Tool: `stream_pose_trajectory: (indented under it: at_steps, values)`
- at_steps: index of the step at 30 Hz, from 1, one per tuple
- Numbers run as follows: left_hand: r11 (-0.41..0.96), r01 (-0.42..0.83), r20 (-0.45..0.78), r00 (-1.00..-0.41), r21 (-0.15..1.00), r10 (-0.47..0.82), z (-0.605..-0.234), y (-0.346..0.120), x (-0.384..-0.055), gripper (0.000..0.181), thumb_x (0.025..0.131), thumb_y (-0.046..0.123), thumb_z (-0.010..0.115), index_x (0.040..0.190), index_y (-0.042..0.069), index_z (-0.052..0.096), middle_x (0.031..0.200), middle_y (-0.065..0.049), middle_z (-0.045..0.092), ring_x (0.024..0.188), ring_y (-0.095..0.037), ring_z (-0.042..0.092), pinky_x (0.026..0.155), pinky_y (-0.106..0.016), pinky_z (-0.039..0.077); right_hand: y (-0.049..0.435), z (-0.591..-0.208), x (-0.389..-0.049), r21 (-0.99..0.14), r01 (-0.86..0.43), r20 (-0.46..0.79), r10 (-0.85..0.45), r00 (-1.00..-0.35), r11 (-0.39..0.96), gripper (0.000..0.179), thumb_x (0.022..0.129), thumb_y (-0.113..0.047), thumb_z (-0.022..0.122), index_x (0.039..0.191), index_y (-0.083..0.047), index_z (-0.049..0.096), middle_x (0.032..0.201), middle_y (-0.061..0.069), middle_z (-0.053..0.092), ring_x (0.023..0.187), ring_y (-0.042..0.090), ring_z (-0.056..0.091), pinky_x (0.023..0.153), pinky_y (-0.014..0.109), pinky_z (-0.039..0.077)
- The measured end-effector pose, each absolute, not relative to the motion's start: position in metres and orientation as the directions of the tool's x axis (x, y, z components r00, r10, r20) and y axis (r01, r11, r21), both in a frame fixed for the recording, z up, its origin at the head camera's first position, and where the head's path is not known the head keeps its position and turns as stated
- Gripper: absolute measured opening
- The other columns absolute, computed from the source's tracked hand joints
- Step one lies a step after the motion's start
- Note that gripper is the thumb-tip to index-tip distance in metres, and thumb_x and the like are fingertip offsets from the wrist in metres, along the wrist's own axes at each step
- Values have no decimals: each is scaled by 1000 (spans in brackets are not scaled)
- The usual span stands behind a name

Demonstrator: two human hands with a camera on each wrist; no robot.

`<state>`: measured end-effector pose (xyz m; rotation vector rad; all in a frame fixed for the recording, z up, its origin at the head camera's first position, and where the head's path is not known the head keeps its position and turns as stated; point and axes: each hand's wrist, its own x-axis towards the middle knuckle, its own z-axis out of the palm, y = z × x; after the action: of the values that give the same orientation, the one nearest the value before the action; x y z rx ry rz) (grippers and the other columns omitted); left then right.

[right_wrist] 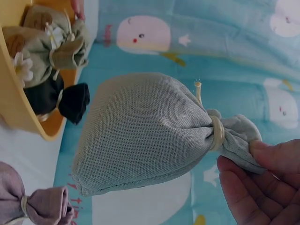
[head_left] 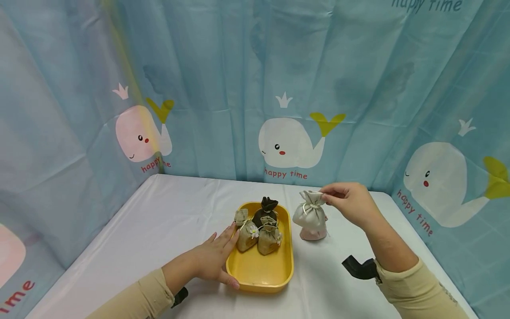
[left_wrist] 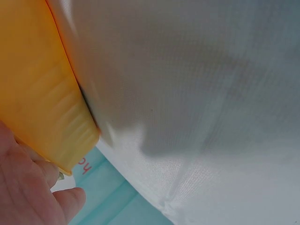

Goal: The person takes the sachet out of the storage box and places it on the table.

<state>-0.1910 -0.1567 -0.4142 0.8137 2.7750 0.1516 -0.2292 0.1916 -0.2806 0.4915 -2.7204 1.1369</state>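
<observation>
My right hand [head_left: 352,204] pinches the gathered neck of a light grey drawstring pouch [head_left: 310,216], which hangs to the right of the yellow tray [head_left: 260,277]. In the right wrist view the grey pouch [right_wrist: 145,133] fills the middle, tied with a cream cord. Partly hidden behind it, a pink pouch [head_left: 312,234] stands on the table. Against the tray's left side rests my left hand [head_left: 215,257], its fingers extended along the rim. Inside the tray sit a dark brown pouch [head_left: 264,215] and two olive-beige pouches [head_left: 269,239], with a white flower showing.
A white cloth [head_left: 179,208] covers the table. Behind and at both sides hangs a blue curtain [head_left: 223,88] printed with whales. Black straps [head_left: 360,268] stick out near both wrists.
</observation>
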Motion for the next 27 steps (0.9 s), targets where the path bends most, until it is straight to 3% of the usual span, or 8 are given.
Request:
stream_pose_trajectory:
  at_steps: [13,27]
  values:
    - [840,515,-206,-815,171,541,-415,-157,-191,127,58,85,46,147,8,0,151,-12,-16,140,-25,-2,108,-52,12,228,-284,-245,-670,-267,246,-133,-960,693,27,90,-25,60,106,-5,66,103,17,66,89,27,66,83,50,47]
    - [839,518,-206,-814,166,543,-416,-157,-192,128,57,87,44,148,9,-1,151,-11,-17,140,-24,-3,108,-52,12,258,-295,-263,-678,-195,240,-38,-970,709,33,92,-25,56,111,1,63,108,23,63,92,32,64,82,47,48]
